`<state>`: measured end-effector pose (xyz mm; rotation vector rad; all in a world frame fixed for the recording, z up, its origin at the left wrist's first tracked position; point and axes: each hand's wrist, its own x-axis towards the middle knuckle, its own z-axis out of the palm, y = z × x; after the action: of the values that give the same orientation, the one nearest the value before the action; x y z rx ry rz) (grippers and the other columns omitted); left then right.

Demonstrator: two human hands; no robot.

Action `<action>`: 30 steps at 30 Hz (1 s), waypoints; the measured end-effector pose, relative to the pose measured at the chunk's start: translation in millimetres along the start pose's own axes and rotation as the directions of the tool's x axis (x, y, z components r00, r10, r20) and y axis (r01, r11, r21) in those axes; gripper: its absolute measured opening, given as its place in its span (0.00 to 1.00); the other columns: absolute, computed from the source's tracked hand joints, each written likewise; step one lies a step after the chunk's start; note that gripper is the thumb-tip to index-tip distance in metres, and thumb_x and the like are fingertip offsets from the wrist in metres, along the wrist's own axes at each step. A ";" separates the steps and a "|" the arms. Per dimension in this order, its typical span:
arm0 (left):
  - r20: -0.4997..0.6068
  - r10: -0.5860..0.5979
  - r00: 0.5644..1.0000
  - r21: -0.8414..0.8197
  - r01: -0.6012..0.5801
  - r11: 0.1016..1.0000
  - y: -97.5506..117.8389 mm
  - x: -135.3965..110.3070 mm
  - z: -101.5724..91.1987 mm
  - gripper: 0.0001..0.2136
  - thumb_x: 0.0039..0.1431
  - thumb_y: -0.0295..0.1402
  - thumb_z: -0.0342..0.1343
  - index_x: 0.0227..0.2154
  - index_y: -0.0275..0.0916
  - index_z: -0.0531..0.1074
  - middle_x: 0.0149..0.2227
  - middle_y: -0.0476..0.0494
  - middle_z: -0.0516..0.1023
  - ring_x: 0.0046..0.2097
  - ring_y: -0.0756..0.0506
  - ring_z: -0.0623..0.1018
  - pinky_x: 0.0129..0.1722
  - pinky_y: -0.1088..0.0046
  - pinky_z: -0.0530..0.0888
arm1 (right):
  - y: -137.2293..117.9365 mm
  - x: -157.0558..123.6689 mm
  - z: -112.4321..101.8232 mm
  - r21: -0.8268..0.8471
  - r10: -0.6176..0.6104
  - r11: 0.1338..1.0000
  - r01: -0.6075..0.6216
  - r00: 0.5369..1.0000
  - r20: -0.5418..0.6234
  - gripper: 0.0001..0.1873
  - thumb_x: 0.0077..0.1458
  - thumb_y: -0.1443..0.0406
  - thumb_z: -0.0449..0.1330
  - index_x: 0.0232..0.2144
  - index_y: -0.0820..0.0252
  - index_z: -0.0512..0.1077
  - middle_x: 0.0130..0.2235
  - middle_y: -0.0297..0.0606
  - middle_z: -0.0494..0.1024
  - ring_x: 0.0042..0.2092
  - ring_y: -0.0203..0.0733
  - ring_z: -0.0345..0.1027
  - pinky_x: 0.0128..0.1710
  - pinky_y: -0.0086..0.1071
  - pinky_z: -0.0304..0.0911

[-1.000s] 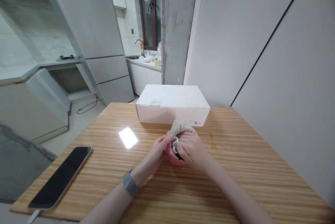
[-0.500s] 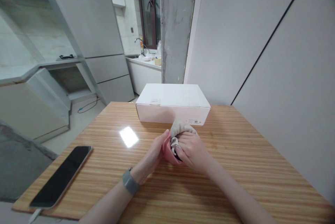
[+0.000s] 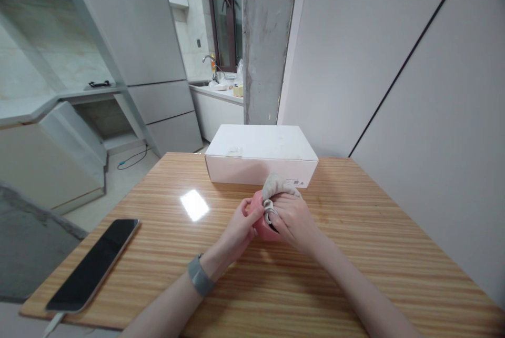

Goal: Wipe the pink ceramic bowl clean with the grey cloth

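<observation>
Over the table, a pink cup [image 3: 265, 229] is tipped so that its dark opening faces my right side. My left hand [image 3: 243, 222] pinches its left side, thumb against the rim and fingers partly hidden behind it. A light grey cloth [image 3: 276, 186] is bunched in my right hand [image 3: 294, 218], whose fingers press it into the cup's mouth. One part of the cloth sticks up above my knuckles, and a small fold shows at the rim. The cup's inside is mostly covered by my right hand and the cloth.
Just beyond my hands, a closed white box [image 3: 260, 165] lies on the wooden table [image 3: 374, 254]. A dark-screened phone [image 3: 94, 264] with a white cable [image 3: 54, 323] rests at the table's left edge. A fridge [image 3: 130, 27] and a concrete pillar [image 3: 268, 38] stand behind.
The cup, cloth and both hands have shifted slightly right and up. My left thumb has come over onto the cup's rim, and its fingers have curled in more.
</observation>
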<state>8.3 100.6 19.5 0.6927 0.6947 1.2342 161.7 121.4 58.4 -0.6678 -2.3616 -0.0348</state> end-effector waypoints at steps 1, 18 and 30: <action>0.028 -0.005 1.000 0.005 0.005 1.000 0.7 -0.7 0.8 0.18 0.47 0.40 0.67 0.39 0.38 0.73 0.39 0.44 0.78 0.38 0.49 0.76 0.40 0.75 0.69 | 0.4 -0.2 -0.8 0.005 0.006 1.000 -0.006 1.000 0.010 0.21 0.64 0.68 0.42 0.24 0.59 0.68 0.27 0.39 0.76 0.32 0.40 0.68 0.41 0.35 0.60; -0.026 -0.092 0.995 0.109 0.095 0.989 6.8 -1.7 3.4 0.18 0.49 0.41 0.64 0.41 0.37 0.73 0.33 0.45 0.77 0.32 0.47 0.75 0.29 0.74 0.70 | 0.4 -0.8 4.0 -0.001 0.022 1.000 -0.022 0.999 0.039 0.22 0.64 0.68 0.42 0.24 0.60 0.69 0.27 0.40 0.76 0.32 0.40 0.67 0.41 0.35 0.60; 0.087 -0.136 0.987 -0.024 0.139 0.990 5.8 2.6 -1.7 0.21 0.58 0.46 0.57 0.43 0.30 0.76 0.44 0.37 0.79 0.47 0.42 0.75 0.52 0.67 0.67 | -9.7 2.0 -0.2 0.005 -0.077 0.997 0.077 0.993 0.087 0.20 0.63 0.67 0.43 0.21 0.58 0.66 0.24 0.37 0.73 0.29 0.39 0.63 0.37 0.35 0.57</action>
<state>4.0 104.4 22.7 0.6578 0.6417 1.0803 155.9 113.9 61.2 -0.5876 -2.4703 -0.0383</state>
